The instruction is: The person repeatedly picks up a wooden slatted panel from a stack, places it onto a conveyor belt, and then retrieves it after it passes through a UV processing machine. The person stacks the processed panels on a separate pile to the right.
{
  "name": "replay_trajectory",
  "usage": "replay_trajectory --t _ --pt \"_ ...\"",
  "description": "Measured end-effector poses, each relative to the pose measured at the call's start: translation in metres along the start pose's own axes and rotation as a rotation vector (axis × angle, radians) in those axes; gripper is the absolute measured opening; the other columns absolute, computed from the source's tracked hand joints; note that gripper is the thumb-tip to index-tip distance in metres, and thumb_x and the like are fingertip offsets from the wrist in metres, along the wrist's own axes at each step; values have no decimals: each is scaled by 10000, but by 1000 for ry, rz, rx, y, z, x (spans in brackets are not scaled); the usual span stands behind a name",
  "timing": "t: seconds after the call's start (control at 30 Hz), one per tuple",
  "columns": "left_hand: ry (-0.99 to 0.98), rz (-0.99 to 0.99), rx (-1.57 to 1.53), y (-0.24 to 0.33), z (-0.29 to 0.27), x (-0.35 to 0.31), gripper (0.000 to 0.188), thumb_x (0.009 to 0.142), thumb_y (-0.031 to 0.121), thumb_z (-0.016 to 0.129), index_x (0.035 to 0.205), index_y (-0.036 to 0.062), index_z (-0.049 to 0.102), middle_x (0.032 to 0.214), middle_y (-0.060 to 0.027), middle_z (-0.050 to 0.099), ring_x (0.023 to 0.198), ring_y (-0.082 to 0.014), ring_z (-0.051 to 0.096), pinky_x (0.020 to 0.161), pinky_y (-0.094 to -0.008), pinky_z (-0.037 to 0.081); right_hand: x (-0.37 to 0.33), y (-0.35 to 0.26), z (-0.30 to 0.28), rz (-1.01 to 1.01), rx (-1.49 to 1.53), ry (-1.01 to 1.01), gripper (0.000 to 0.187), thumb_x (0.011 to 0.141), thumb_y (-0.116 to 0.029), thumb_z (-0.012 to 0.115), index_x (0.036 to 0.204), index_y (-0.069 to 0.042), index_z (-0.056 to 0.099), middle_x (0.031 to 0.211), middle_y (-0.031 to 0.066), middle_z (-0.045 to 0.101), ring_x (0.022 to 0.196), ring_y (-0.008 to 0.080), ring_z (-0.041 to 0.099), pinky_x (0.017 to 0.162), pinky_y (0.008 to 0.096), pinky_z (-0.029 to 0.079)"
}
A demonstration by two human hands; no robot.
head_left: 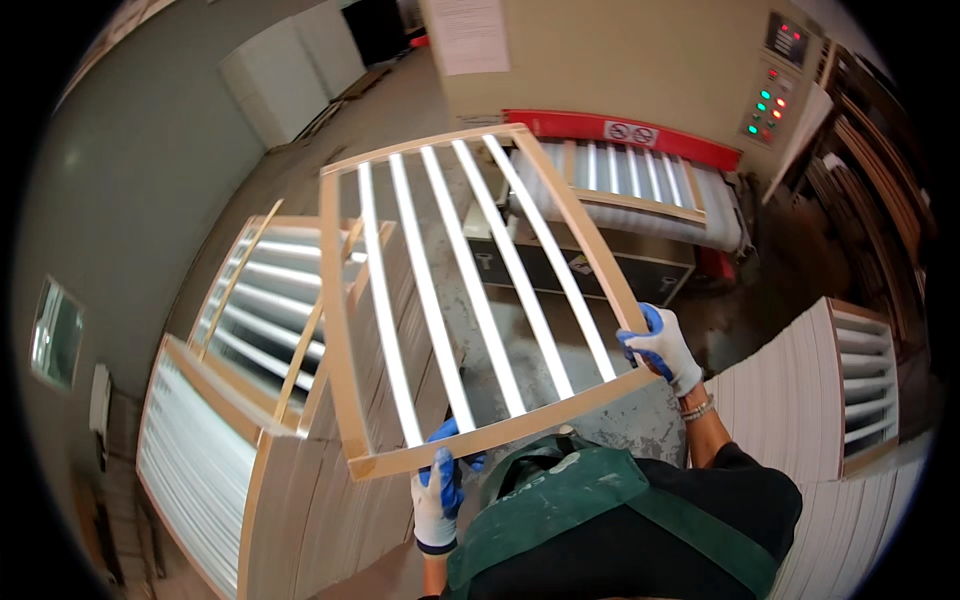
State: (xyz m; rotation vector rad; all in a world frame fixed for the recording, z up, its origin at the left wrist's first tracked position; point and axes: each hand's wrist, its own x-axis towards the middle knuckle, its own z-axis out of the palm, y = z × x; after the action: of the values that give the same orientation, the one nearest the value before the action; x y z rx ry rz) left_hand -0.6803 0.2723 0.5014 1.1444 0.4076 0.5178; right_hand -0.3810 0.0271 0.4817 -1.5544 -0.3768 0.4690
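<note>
A beige machine (620, 70) stands ahead, with a red bar (620, 130) across its front and a panel of red and green lights (768, 105) at its right. A slatted frame (630, 185) lies on its belt. A paper sheet (470, 35) hangs on its face. Stacks of slatted frames (250, 330) rise at the left; more stacks (830, 400) stand at the right. A white cabinet (290, 65) stands by the grey wall (120, 200).

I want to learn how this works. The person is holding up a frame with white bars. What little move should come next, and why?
Probably lower the slatted frame toward the left, onto the stack of similar frames. The left hand grips its near rail and the right hand its right corner, so it hangs in the air, with another frame already lying on the machine's belt ahead.
</note>
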Motion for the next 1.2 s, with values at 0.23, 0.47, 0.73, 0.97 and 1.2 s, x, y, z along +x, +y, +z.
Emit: replay_trajectory --t 0.23,0.47,0.73,0.97,1.2 --pt "-337 -318 -75 -70 51 65 450 1038 318 566 1292 -53 595 997 -92 669 898 -155 611 828 -285 477 -75 63 -104 11 -39 356 284 761 -41 756 1015 30 652 772 35 657 635 92 621 588 252 527" --pt "-500 -525 -17 -140 78 88 479 1073 401 488 1125 -50 640 939 -79 675 851 -142 596 799 -271 462 -110 98 -154 116 -122 524 362 771 -44 785 1099 5 640 822 49 665 662 110 638 597 261 546" --pt "-496 -659 -84 -182 101 109 480 1078 400 479 1165 -48 627 964 -100 695 876 -162 634 821 -280 491 -86 143 -195 107 -109 550 300 746 -88 800 989 -5 646 777 46 660 629 121 629 592 271 539" --pt "-503 -619 -123 -212 118 144 459 1070 381 503 1193 -45 622 989 -110 702 882 -175 648 821 -305 506 -40 178 -235 147 -283 525 458 719 -116 807 1129 21 657 878 116 709 790 230 698 721 352 567" --pt "-519 -612 -142 -237 121 175 457 1048 419 542 1132 -13 665 1012 -105 720 868 -169 667 819 -297 513 -11 119 -204 327 -1041 492 889 854 -263 651 1608 -135 197 1221 264 624 1019 420 661 917 484 529"
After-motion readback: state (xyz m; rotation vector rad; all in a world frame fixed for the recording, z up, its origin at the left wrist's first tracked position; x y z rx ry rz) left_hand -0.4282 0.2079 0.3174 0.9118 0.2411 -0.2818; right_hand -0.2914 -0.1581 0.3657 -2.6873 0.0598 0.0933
